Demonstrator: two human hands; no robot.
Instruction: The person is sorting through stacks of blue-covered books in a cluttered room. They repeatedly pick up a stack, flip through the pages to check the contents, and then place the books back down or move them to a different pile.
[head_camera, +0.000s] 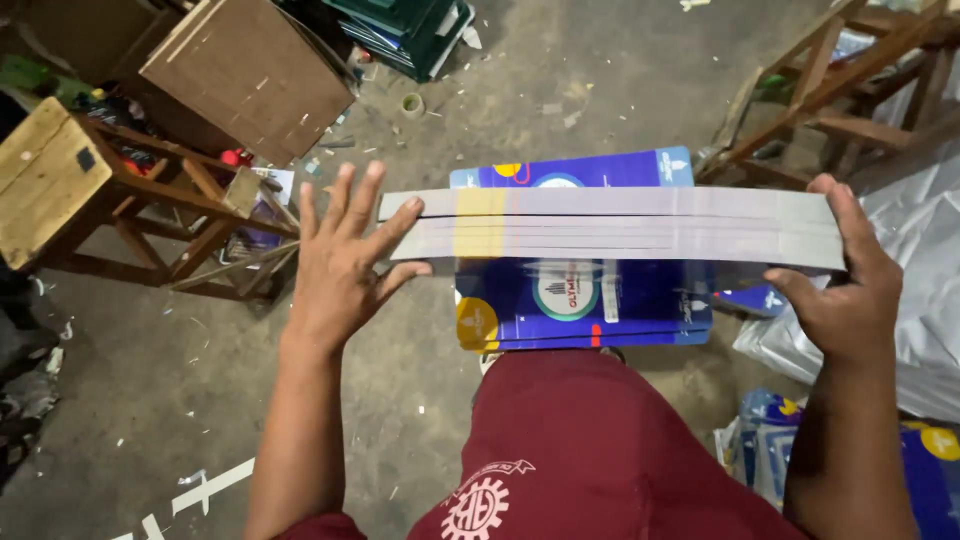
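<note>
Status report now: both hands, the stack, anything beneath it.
Left hand flat against the left end of the paper stack, fingers spread. Right hand grips the right end. Stack held level, edge-on. Blue printed covers piled right beneath it.

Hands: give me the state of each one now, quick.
Left hand: open, fingers spread, pressed flat on the end of the stack of booklets.
Right hand: closed on the stack's other end.

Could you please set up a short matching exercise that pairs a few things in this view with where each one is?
Things:
1. left hand
2. right hand
3. blue printed sheets
4. tape roll

Places:
A. on the concrete floor, far off
B. flat against one end of the paper stack
C. beneath the stack
D. gripping the stack's other end

Pairs: 1-B, 2-D, 3-C, 4-A
</note>
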